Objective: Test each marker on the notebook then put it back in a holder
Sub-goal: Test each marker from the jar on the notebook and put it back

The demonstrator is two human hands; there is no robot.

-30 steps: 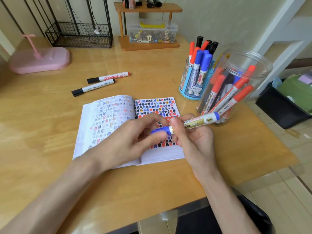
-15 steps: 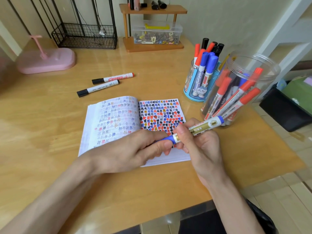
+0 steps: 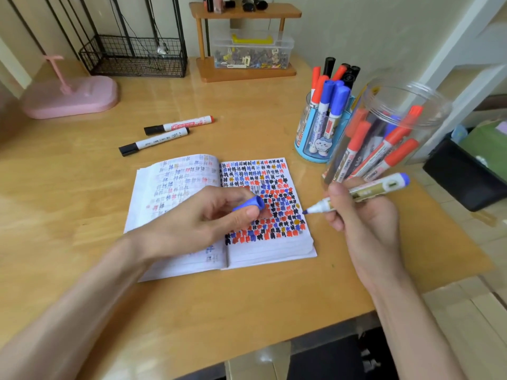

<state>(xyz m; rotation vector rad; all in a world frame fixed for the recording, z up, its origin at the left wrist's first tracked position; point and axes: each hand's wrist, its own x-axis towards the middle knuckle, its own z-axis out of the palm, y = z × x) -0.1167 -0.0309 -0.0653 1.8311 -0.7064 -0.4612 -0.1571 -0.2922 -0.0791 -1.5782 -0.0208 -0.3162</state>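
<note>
The right grip [image 3: 365, 215] clamps the uncapped blue marker [image 3: 380, 187], its long axis pointing tip-first down-left, just beside the notebook [image 3: 274, 255] at its right edge. The left grip [image 3: 197, 223] pinches the cap [image 3: 248, 205] over the notebook.

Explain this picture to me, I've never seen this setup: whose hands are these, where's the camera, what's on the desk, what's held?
No machine here: these are a person's two bare hands. The single picture comes from a wide-angle camera worn on the head, looking down at a wooden desk. The left hand pinches a blue cap over the open notebook, whose right page is full of coloured test marks. The right hand grips the uncapped marker, its blue tip pointing toward that page's right edge; I cannot tell whether it touches. Behind the notebook lie two capped markers. At the right stand a blue holder and a clear jar, both holding more markers.
</note>
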